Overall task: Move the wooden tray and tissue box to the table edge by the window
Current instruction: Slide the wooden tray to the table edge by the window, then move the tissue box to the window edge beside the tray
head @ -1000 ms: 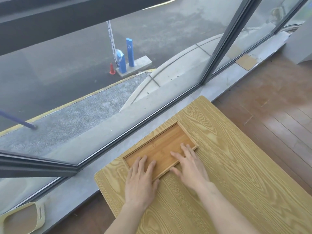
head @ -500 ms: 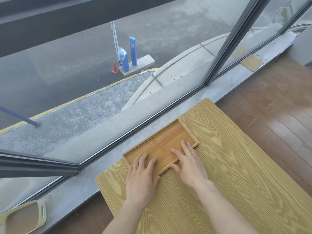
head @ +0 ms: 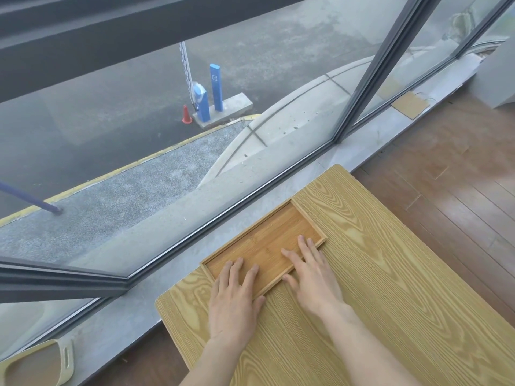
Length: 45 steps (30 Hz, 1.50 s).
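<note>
An upper-floor room in a commercial or public building, perhaps a café or office: a table (head: 376,274) stands against floor-to-ceiling glazing (head: 195,176) with dark frames, on wood flooring (head: 459,176), overlooking a road with a barrier gate (head: 202,103) and cone (head: 186,115).

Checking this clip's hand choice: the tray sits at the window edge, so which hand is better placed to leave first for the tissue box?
Probably the right hand: it rests near the tray's end, beside open table. The left hand sits near the table's corner. No tissue box is in view, so this is tentative.
</note>
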Each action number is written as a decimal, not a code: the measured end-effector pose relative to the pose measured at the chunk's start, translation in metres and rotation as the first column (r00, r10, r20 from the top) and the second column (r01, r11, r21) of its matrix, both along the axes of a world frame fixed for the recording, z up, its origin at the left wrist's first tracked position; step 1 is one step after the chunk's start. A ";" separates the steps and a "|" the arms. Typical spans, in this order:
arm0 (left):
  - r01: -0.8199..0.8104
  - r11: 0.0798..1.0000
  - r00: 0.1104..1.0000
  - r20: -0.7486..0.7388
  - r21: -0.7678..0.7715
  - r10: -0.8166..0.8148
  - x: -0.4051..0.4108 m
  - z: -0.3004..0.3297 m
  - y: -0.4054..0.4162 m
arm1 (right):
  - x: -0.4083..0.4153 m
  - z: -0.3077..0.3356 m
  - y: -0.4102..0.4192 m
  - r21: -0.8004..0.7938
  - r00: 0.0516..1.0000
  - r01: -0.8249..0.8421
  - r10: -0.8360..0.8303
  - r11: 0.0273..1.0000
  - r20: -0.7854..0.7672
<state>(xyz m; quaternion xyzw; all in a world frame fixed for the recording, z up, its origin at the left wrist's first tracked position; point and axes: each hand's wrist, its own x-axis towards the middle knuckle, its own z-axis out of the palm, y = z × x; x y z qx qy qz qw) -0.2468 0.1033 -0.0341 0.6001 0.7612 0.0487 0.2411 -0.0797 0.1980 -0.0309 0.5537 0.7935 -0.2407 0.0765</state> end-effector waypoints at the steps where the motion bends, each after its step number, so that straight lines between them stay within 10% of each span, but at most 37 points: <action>1: -0.002 1.000 1.000 0.002 0.003 0.002 0.000 0.000 0.000 | 0.000 0.000 0.000 0.002 1.000 -0.002 0.002 1.000 0.000; 25: 0.325 0.938 0.945 -0.090 0.124 -0.316 0.014 0.047 0.063 | 0.067 0.063 -0.029 0.160 0.922 0.300 -0.329 0.940 0.203; 45: 0.759 0.611 0.643 -0.117 0.225 -0.757 0.286 0.105 0.028 | 0.311 0.119 -0.211 0.276 0.544 0.773 -0.821 0.571 0.175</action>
